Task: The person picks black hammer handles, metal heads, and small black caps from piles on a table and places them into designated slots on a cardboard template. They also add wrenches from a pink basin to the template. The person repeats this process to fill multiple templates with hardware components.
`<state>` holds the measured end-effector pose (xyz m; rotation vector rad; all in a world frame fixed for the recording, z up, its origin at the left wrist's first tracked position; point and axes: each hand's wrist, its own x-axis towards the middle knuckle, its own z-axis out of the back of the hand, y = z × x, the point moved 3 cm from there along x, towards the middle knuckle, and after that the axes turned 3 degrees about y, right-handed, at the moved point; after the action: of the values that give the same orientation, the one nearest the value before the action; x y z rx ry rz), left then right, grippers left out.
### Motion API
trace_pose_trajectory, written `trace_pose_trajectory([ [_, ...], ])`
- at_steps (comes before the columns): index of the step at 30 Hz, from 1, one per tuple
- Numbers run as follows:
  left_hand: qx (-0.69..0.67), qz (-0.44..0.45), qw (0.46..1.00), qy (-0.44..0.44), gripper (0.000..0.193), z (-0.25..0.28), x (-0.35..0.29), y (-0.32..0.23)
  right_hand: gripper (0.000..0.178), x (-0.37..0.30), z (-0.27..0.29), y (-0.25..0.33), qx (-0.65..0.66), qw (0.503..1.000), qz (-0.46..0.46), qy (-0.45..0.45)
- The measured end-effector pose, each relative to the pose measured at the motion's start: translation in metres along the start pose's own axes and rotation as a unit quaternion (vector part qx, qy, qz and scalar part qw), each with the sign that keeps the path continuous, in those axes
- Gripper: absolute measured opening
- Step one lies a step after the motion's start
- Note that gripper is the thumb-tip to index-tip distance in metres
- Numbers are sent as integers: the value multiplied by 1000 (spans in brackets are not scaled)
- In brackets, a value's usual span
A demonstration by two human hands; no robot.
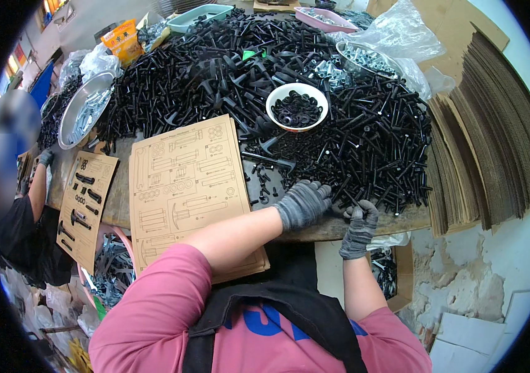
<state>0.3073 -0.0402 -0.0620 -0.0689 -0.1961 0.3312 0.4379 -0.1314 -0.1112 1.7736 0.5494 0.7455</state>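
The left hand, gloved in grey, lies palm-down over the black bolts at the table's front edge, fingers side by side; its grip I can't tell. The right hand is curled (whether it pinches anything, I can't make out). A white bowl holds dark rings; a steel bowl toward the left end, silvery bolts. The black heap spreads just beyond both hands.

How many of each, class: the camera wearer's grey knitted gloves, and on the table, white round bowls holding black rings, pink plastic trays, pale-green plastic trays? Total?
Grey knitted gloves: 2
White round bowl: 1
Pink plastic tray: 1
Pale-green plastic tray: 1
Total: 5
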Motion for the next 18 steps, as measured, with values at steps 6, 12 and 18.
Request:
trace_pose_trajectory([
  [6, -22, 228, 971, 68, 22, -13, 1, 15, 17, 0, 2, -4, 16, 999, -38, 15],
  [12, -23, 181, 976, 120, 17, -7, 11, 14, 19, 2, 2, 1, 23, 999, -22, -7],
  [18, -80, 203, 972, 91, 17, 53, -32, 32, 19, 2, 10, -9, 23, 1000, -19, 6],
])
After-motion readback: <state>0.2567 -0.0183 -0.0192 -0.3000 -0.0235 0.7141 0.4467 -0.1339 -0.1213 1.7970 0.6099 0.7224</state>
